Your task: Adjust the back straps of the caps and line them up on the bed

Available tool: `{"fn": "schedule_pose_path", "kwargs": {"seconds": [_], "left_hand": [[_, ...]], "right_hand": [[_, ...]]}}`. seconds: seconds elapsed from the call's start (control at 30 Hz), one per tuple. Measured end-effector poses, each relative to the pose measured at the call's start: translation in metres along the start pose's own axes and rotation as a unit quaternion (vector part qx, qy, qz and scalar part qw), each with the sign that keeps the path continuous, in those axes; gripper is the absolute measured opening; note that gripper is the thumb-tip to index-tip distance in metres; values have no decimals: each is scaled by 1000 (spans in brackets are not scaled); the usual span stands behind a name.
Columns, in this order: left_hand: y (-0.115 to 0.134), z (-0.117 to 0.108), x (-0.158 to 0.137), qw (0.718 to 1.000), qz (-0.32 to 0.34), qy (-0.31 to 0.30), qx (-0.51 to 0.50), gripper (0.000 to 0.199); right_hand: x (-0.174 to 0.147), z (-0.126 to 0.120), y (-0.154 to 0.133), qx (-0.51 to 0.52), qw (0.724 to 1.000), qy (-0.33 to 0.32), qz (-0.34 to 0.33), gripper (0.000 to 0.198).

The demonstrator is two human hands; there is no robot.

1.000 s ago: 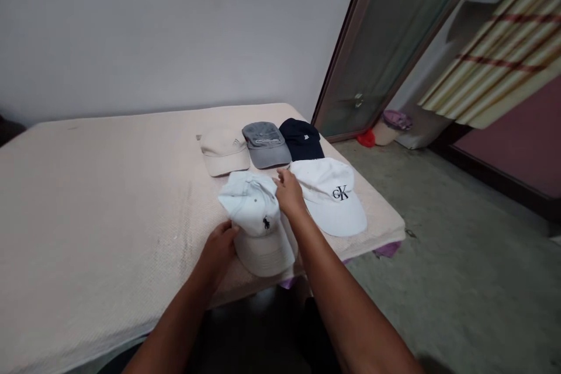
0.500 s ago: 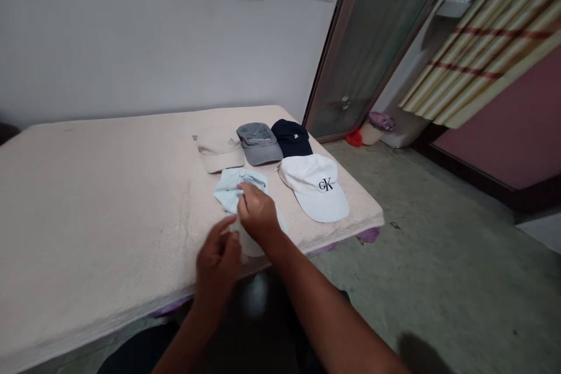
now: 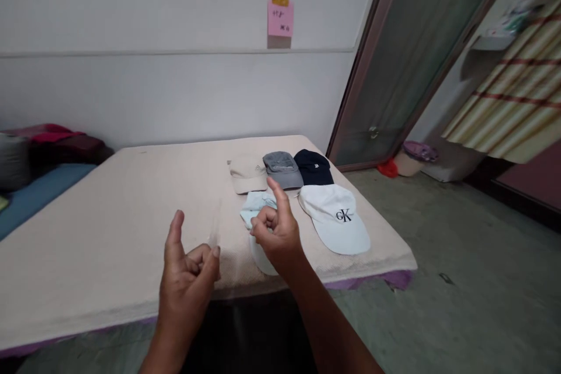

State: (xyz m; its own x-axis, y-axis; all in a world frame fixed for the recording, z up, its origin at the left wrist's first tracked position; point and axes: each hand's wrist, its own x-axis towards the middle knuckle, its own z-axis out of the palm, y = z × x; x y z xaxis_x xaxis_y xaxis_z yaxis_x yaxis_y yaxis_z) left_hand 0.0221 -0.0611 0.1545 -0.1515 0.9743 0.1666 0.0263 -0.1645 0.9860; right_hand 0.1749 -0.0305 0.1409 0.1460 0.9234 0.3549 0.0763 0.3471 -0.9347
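Note:
My left hand (image 3: 186, 280) is raised over the front of the bed, index finger up and thumb pressed to the other fingers. A faint, thin see-through strip (image 3: 214, 225) rises from that pinch; its kind is unclear. My right hand (image 3: 280, 234) also pinches with its index finger pointing up, and whatever is between those fingertips is hidden. Behind it lies a pale blue cap (image 3: 252, 204), partly covered by the hand. To its right rests a white cap (image 3: 331, 216) with dark letters. A beige cap (image 3: 248, 174), a grey cap (image 3: 283, 169) and a navy cap (image 3: 313, 168) line up farther back.
The caps lie on a bed (image 3: 131, 234) with a cream cover, against a white wall (image 3: 175, 99). A pink note (image 3: 280, 18) is taped there. Folded bedding (image 3: 56, 140) sits at the far left. A bin (image 3: 412, 160) stands on the floor near the sliding door (image 3: 394, 70).
My hands have come up off the pale blue cap and moved apart, index fingers now raised. The view has tilted up and left, bringing the pink note and bedding into sight.

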Motion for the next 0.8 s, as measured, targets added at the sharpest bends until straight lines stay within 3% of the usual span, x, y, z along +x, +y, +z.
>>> {"fn": "schedule_pose_path", "kwargs": {"seconds": [0.17, 0.43, 0.63, 0.8], "left_hand": [[29, 12, -5, 997, 73, 7, 15, 93], [64, 29, -13, 993, 112, 27, 2, 97], [81, 28, -21, 990, 138, 8, -6, 96], [86, 8, -23, 991, 131, -2, -28, 98]], "right_hand": [[-1, -28, -32, -49, 997, 3, -51, 72], [-8, -61, -67, -87, 989, 26, -117, 74], [-14, -66, -86, -85, 986, 43, -136, 74], [-20, -53, -100, -99, 981, 55, -155, 75]]}}
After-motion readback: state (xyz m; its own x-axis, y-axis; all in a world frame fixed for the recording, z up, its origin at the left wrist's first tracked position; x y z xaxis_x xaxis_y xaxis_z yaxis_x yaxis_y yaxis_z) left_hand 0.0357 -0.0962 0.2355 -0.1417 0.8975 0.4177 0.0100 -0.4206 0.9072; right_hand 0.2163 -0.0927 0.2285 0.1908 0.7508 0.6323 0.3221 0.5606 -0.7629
